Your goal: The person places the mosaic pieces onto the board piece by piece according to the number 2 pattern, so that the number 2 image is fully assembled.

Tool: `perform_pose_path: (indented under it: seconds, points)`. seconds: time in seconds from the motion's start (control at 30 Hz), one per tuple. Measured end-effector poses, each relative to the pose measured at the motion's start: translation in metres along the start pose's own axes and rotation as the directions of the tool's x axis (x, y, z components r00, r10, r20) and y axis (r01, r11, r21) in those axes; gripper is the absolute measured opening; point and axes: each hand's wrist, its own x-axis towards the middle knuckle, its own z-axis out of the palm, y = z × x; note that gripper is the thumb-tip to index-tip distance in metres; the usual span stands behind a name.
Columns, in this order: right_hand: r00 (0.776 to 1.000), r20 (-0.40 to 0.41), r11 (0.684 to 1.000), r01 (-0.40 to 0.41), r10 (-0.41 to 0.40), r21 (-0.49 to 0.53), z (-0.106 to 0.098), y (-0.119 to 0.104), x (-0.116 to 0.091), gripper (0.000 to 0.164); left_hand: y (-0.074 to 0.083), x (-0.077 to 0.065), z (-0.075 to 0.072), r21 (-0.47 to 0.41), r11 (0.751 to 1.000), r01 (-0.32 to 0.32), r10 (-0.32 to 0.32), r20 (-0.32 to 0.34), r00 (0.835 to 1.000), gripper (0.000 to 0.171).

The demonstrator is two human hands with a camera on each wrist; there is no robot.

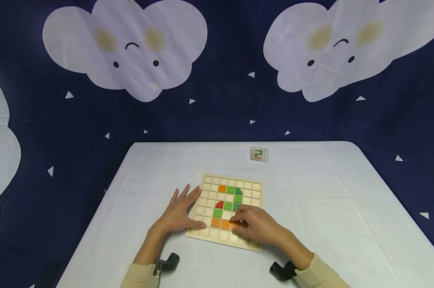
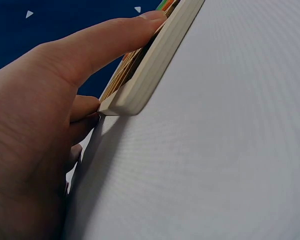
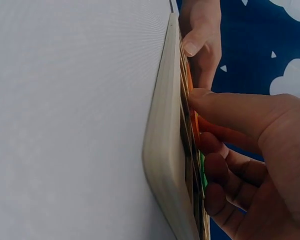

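Note:
A light wooden grid board (image 1: 229, 236) lies on the table, bearing orange, green and red tiles. My left hand (image 1: 177, 212) rests at its left side, fingers spread along the edge and thumb (image 2: 135, 30) lying over the near rim. At the board's near right part, my right hand (image 1: 258, 226) bends over an orange square tile (image 1: 235, 225), its thumb and fingertips pinching it at the grid. Two more orange squares (image 1: 220, 223) sit beside that tile. Above them are green squares (image 1: 228, 205), a red quarter-round tile (image 1: 219, 205) and a dark green quarter-round tile (image 1: 238, 191).
A small gridded card (image 1: 259, 154) with a coloured figure stands toward the back of the white table (image 1: 310, 192). Black wrist devices (image 1: 168, 263) are on both forearms. Behind the table hangs a dark blue cloth (image 1: 220, 116) with clouds and small triangles.

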Motion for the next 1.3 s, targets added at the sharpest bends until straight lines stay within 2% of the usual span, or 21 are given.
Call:
perform_pose_path:
  seconds: [0.2, 0.37, 0.6, 0.77, 0.97, 1.17, 1.3]
  points:
    - [1.000, -0.025, 1.000, 0.014, -0.013, 0.008, 0.001, 0.002, -0.002, 0.023, 0.000, 0.000, -0.001, 0.001, 1.000, -0.009, 0.009, -0.007, 1.000, 0.119]
    - [0.999, -0.039, 1.000, -0.007, 0.008, 0.020, -0.002, 0.002, -0.005, 0.019, 0.000, 0.000, 0.000, 0.004, 1.000, -0.013, 0.013, -0.006, 1.000, 0.119]
    - [0.997, -0.062, 0.998, -0.051, 0.053, 0.034, -0.012, 0.013, -0.016, 0.022, 0.001, 0.000, 0.001, 0.000, 1.000, -0.004, 0.004, -0.003, 1.000, 0.119]
    - [0.989, -0.096, 0.994, -0.108, 0.110, 0.031, -0.022, 0.026, -0.028, 0.019, 0.001, 0.000, -0.001, 0.001, 1.000, -0.006, 0.006, -0.005, 1.000, 0.119]
    - [0.978, -0.112, 0.983, -0.182, 0.178, -0.021, -0.037, 0.042, -0.047, 0.018, 0.003, -0.003, 0.000, -0.007, 1.000, -0.002, 0.002, 0.008, 1.000, 0.117]
    - [0.963, -0.165, 0.972, -0.225, 0.212, -0.068, -0.053, 0.060, -0.070, 0.019, 0.006, -0.004, -0.001, -0.028, 0.999, -0.042, 0.042, -0.001, 0.999, 0.112]
    - [0.953, -0.198, 0.964, -0.250, 0.229, -0.088, -0.061, 0.068, -0.081, 0.020, 0.006, -0.004, -0.002, -0.015, 0.999, -0.036, 0.036, 0.006, 0.999, 0.113]
